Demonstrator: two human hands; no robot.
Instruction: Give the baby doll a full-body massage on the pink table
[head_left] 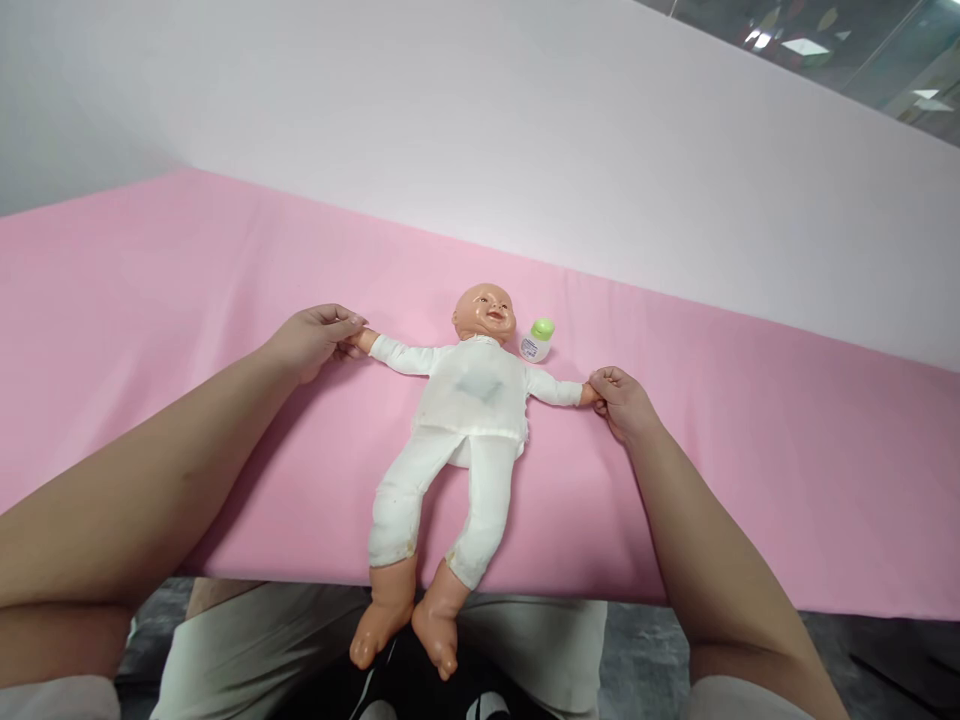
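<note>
A baby doll [465,410] in white clothes lies face up on the pink sheet [187,300], arms stretched out to both sides. Its bare feet hang over the near edge of the sheet. My left hand [315,338] pinches the doll's hand at the left. My right hand [621,400] pinches the doll's other hand at the right. A small white bottle with a green cap [538,340] stands just right of the doll's head, apart from both my hands.
The pink sheet covers a wide surface that runs back to a pale wall [525,130]. My lap in light trousers [247,650] shows below the near edge, over a dark floor.
</note>
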